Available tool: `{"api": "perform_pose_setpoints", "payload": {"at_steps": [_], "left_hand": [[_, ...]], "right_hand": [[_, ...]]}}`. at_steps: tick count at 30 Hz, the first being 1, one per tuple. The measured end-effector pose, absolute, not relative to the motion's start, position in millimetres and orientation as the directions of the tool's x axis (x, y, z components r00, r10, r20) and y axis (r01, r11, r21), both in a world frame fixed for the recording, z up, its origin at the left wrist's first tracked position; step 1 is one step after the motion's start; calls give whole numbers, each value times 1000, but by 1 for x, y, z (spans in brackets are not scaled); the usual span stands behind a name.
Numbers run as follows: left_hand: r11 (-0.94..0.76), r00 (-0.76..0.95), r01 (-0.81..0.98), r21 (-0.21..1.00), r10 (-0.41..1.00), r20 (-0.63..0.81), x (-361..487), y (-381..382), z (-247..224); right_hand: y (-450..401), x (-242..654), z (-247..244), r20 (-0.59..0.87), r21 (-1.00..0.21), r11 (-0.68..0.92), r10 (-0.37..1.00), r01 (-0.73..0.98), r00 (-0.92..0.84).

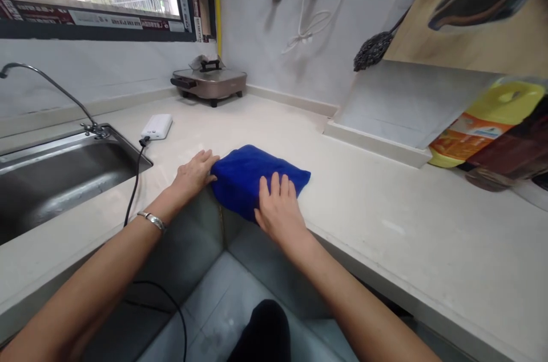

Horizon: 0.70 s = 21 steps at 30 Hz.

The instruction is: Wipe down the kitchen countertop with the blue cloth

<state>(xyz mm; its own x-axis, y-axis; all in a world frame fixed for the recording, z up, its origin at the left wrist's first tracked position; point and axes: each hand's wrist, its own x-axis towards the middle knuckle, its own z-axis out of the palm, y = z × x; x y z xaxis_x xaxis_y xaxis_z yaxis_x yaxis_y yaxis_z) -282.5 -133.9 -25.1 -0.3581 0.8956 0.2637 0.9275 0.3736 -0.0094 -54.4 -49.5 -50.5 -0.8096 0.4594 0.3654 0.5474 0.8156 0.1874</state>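
A blue cloth (240,176), folded into a rough flat shape, lies on the corner of the pale countertop, its near side reaching over the front edge. At the cloth's left end is my left hand (194,173), the cloth's edge between its fingers and thumb. A silver bracelet (153,220) circles that wrist. My right hand (280,208) rests on the cloth's right part, fingers spread and lying flat on top, thumb toward the left. What lies beneath the cloth is hidden.
Left is a steel sink (64,173) with a curved faucet (55,85). A white power bank (157,126) with a black cable (136,190) sits beside it. An electric pan (209,85) stands in the back corner. A yellow-capped bottle (466,133) stands at right, near a hanging scrubber (372,51).
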Motion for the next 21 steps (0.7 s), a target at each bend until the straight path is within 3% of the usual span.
{"api": "perform_pose_setpoints", "payload": {"at_steps": [5,10,16,21], "left_hand": [[283,-277,959,-23,950,144,-293,-133,-22],[242,-238,970,-10,962,135,-300,-133,-28],[291,-283,956,-25,944,169,-294,-126,-33],[355,-350,934,-44,931,105,-288,-120,-29]], "right_hand": [[-49,-70,-44,347,158,833,457,531,-819],[-49,-70,-43,357,112,841,462,529,-812],[-50,-67,-46,400,98,847,448,523,-800],[-52,-68,-50,408,111,841,447,530,-796]]}}
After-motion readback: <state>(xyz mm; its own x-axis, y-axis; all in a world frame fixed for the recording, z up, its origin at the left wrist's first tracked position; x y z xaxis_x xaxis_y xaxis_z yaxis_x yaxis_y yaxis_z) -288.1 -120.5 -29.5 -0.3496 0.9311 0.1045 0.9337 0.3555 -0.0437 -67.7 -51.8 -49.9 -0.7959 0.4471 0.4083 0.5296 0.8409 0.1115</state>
